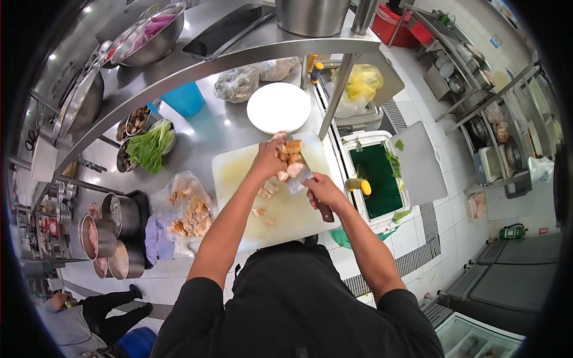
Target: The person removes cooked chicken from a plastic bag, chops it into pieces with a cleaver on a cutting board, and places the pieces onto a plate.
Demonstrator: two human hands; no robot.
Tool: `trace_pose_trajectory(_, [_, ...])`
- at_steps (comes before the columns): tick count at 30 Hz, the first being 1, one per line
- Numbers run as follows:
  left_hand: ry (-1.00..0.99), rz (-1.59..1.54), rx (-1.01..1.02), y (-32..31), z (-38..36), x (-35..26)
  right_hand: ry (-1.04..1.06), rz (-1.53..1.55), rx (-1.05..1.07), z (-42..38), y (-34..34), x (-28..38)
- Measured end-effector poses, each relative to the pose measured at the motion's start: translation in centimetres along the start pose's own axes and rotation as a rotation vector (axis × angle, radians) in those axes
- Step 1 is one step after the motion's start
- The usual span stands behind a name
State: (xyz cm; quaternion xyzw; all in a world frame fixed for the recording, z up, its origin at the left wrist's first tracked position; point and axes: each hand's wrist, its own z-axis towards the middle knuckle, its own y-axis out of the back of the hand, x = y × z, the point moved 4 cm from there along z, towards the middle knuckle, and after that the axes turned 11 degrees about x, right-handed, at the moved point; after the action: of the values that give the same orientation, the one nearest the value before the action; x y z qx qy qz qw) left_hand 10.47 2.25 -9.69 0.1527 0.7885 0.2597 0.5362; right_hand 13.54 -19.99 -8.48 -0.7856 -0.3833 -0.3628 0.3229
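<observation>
Head view of a kitchen counter point(227, 128). The left hand point(268, 160) is closing over a block of cooked meat point(290, 156) at the far end of a white cutting board point(286, 209), pinning it down, while the right hand point(322, 190) is gripping the dark handle of a cleaver point(301, 178) whose blade is resting against the meat.

The meat is likely soft, moist and somewhat slippery, so it is best held from above with fingertips kept back from the blade. Cut pieces point(265, 194) are lying loose on the board beside the blade and look light and easily scattered.

The board's near edge is overhanging the counter toward the person. A white plate point(279, 107) is sitting just beyond the board, a shelf post point(337, 89) is standing close at its far right corner, and a bag of pieces point(190, 215) is lying to its left. Open room is remaining mainly over the board's near half.
</observation>
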Motion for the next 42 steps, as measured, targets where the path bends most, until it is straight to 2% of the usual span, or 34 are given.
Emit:
trace_pose_trajectory(6, [-0.111,0.009,-0.073,7.0,9.8,-3.4,0.136,-0.066,-0.074,4.9,2.7,9.5])
trace_pose_trajectory(7, [-0.027,-0.122,0.033,8.1,11.0,-3.9,0.178,-0.118,-0.101,6.1,3.1,10.7])
trace_pose_trajectory(9, [0.066,-0.488,0.148,8.8,12.1,-4.7,0.193,-0.444,-0.238,8.8,4.0,12.9])
trace_pose_trajectory(10, [0.133,-0.389,0.164,9.7,11.3,-6.0,0.193,-0.444,-0.238,10.4,4.7,12.6])
trace_pose_trajectory(11, [0.134,-0.389,0.164,9.8,11.1,-6.0,0.289,-0.741,-0.377,11.5,5.3,12.9])
trace_pose_trajectory(12, [0.082,-0.285,-0.005,10.6,11.4,-4.8,0.384,-1.036,-0.513,12.0,5.3,13.2])
trace_pose_trajectory(13, [0.031,-0.178,-0.173,11.5,11.7,-3.2,0.383,-1.033,-0.509,11.2,4.8,13.7])
trace_pose_trajectory(14, [0.077,-0.040,-0.103,11.8,13.2,0.0,0.360,-0.964,-0.539,9.2,4.0,14.7])
trace_pose_trajectory(15, [0.084,-0.046,-0.106,11.2,12.5,0.8,0.337,-0.900,-0.565,7.9,3.6,14.9])
trace_pose_trajectory(16, [0.129,0.056,0.004,9.8,11.0,1.7,0.424,-0.851,-0.585,7.1,3.5,14.5])
trace_pose_trajectory(17, [0.173,0.158,0.115,8.3,9.3,2.7,0.422,-0.853,-0.576,6.4,3.5,13.7])
trace_pose_trajectory(19, [-0.111,0.371,-0.062,4.2,6.4,3.6,0.443,-0.759,-0.547,4.3,2.8,12.4])
trace_pose_trajectory(20, [-0.102,0.366,-0.063,2.9,4.9,3.5,0.438,-0.762,-0.537,3.2,2.5,11.5])
trace_pose_trajectory(22, [-0.144,0.542,-0.003,1.0,2.0,2.4,0.260,-0.385,-0.330,1.1,1.8,8.3])
trace_pose_trajectory(26, [-0.203,0.342,0.068,0.5,-4.6,3.8,0.129,-0.129,-0.158,-3.9,2.3,1.2])
trace_pose_trajectory(28, [-0.142,0.220,0.373,1.0,-8.3,4.5,0.098,-0.114,-0.135,-6.0,2.9,-2.3])
trace_pose_trajectory(29, [-0.134,0.216,0.377,1.4,-10.2,5.6,0.041,-0.102,-0.149,-7.0,3.3,-4.0])
trace_pose_trajectory(31, [-0.091,0.225,-0.028,3.5,-14.3,7.3,-0.019,-0.088,-0.159,-8.3,3.7,-6.4])
trace_pose_trajectory(32, [-0.087,0.223,-0.026,3.0,-16.0,7.3,-0.036,-0.041,-0.152,-8.8,3.8,-7.4])
trace_pose_trajectory(34, [0.218,0.258,-0.047,2.4,-19.2,8.1,-0.048,0.016,-0.132,-8.9,3.7,-8.4])
trace_pose_trajectory(37, [0.317,0.315,0.014,-1.9,-20.3,5.5,-0.028,-0.044,-0.082,-7.3,2.7,-7.0])
trace_pose_trajectory(42, [0.250,0.230,-0.058,-4.7,-16.1,3.3,-0.070,-0.072,0.110,-3.4,0.0,-6.5])
